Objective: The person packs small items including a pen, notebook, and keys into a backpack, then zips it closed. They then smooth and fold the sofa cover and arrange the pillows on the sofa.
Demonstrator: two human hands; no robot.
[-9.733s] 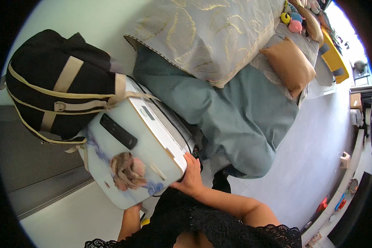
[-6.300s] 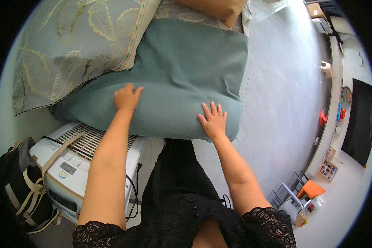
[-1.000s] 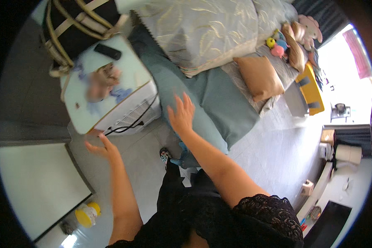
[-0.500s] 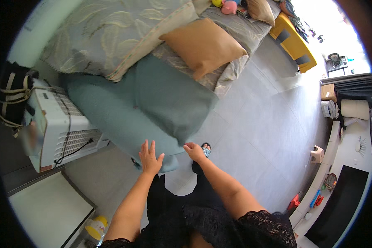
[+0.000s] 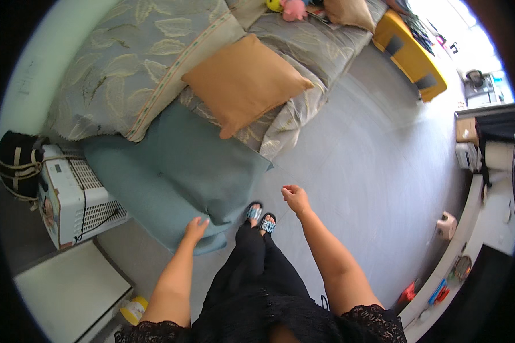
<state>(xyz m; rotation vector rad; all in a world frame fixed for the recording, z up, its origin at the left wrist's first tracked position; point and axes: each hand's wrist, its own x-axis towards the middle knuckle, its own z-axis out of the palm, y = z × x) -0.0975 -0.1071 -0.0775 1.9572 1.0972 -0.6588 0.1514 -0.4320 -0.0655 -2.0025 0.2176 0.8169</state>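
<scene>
A teal sofa cover (image 5: 177, 194) lies over the near end of the sofa, its front hem hanging down. My left hand (image 5: 196, 228) is at the edge of this cover, thumb and fingertips slightly apart; whether it touches the fabric I cannot tell. Away from the sofa, my right hand (image 5: 296, 200) hangs above the grey floor, its fingers curled in with nothing visible in them. A tan cushion (image 5: 246, 83) rests on the grey patterned sofa seat (image 5: 292, 117), beyond the teal cover. The leaf-patterned backrest (image 5: 154, 51) rises behind them at the left.
A white slatted appliance (image 5: 80, 194) with a black bag (image 5: 17, 166) stands left of the sofa. Nearer is a white-topped table (image 5: 68, 291). A yellow piece of furniture (image 5: 406, 51) is at the far right. A small pink stool (image 5: 446, 224) stands before a long white cabinet (image 5: 469, 228).
My right hand has moved right, away from the teal cover. My left hand has shifted slightly left, its fingers no longer spread wide. The view has moved, and both my sandalled feet now show.
</scene>
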